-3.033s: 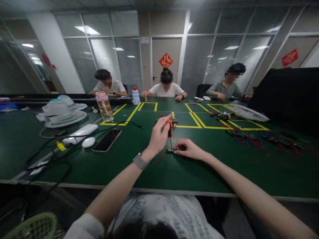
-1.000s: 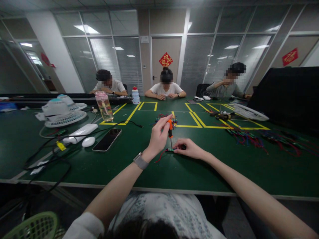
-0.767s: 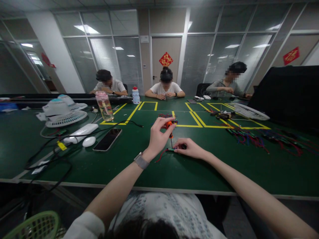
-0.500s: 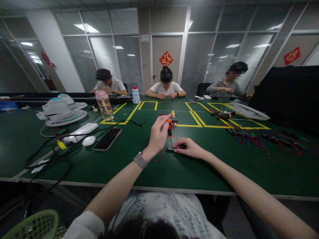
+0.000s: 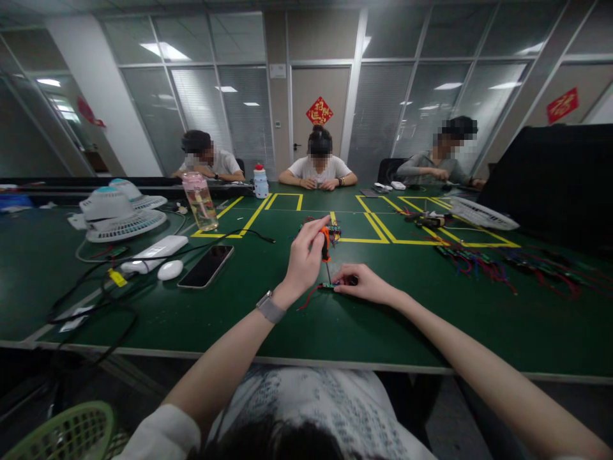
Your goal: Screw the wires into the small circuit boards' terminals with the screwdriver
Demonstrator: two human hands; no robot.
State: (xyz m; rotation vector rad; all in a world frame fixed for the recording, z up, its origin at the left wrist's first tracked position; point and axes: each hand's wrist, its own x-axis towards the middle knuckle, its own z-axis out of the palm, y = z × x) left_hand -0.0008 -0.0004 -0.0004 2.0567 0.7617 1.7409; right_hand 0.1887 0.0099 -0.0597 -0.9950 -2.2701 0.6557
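My left hand (image 5: 308, 250) is closed around the orange and black handle of a screwdriver (image 5: 326, 250), which stands nearly upright. Its tip reaches down to a small green circuit board (image 5: 327, 286) on the table. From the board's left end a red wire (image 5: 311, 296) curls toward me. My right hand (image 5: 361, 283) pinches the board's right end against the table, its fingers hiding that part. Something dark shows under the right fingers, too small to name. Behind the left hand lies a cluster of boards and wires (image 5: 335, 229), partly covered by that hand.
Left on the green table (image 5: 268, 338) are a phone (image 5: 207, 267), a white earbud case (image 5: 170, 270), a power strip (image 5: 156, 254), black cables, fans (image 5: 125, 217) and a pink-lided bottle (image 5: 201, 203). Wired boards (image 5: 474, 262) lie at right, near a dark monitor (image 5: 550, 185). Several people sit opposite.
Both hands, the screwdriver and the circuit board keep practically the same positions. The view has shifted very slightly.
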